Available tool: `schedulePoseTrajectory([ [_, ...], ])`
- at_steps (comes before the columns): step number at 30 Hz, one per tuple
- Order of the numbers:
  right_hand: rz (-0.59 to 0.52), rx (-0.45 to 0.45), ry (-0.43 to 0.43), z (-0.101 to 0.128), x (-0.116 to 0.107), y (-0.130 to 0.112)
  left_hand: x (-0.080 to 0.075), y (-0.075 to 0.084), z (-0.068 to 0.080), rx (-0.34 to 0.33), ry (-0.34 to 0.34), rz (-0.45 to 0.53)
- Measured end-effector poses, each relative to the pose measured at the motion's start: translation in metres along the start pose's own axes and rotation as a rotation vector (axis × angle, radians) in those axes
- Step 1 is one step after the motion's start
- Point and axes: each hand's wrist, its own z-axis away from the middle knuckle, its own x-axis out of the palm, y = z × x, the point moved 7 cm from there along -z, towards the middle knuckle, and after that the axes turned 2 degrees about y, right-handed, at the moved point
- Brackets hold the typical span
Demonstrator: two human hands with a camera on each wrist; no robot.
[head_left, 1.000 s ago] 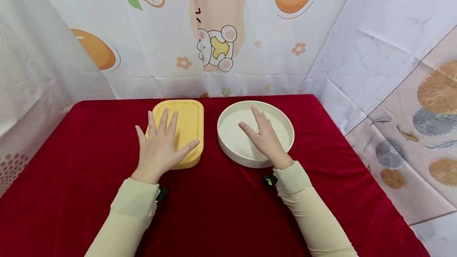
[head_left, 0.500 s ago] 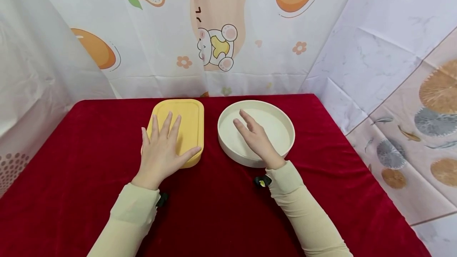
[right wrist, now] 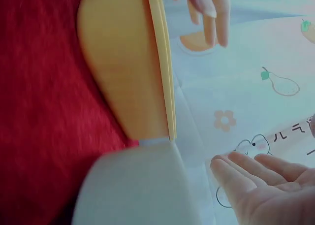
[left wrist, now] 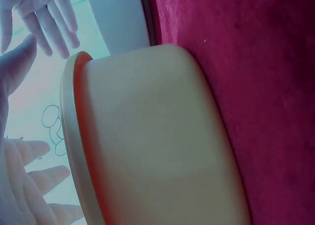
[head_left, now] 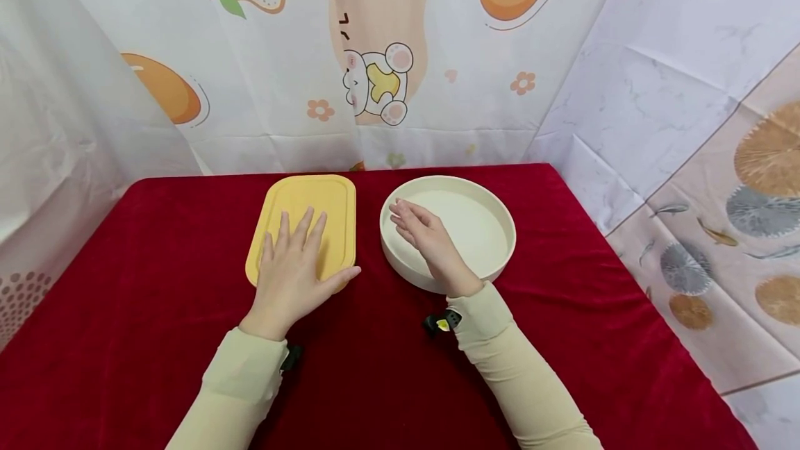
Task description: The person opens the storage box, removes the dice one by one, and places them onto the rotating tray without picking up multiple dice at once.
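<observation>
A yellow lidded box, rectangular with rounded corners, stands on the red cloth left of centre. My left hand is over its near part, fingers spread and straight. In the left wrist view a gap shows between those fingers and the lid's rim. To the right stands a round, shallow cream tray with nothing inside. Above its left side is my right hand, fingers together and nearly straight, palm turned left. The right wrist view shows that hand above the tray's wall, holding nothing.
A red velvet cloth covers the table. Behind it hangs a white curtain printed with fruit and a cartoon figure. A patterned sheet hangs along the right side.
My right hand has moved left across the tray, its palm turning leftward and its fingers drawing together. The left hand has shifted slightly right and nearer to me. Box and tray stay put.
</observation>
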Motion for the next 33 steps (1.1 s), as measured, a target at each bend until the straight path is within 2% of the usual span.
schedulePoseTrajectory([
  [9, -0.108, 0.067, -0.010, 0.001, 0.020, 0.009, 0.006, 0.003, 0.003, 0.005, -0.022, -0.035],
  [17, -0.180, 0.121, -0.065, 0.002, 0.035, 0.021, 0.012, 0.005, 0.007, 0.006, -0.047, -0.059],
  [25, -0.136, 0.130, -0.088, 0.006, 0.046, 0.030, 0.015, 0.005, 0.009, 0.003, -0.084, -0.070],
  [33, -0.126, 0.128, -0.098, 0.007, 0.055, 0.042, 0.015, 0.003, 0.010, 0.004, -0.048, -0.078],
])
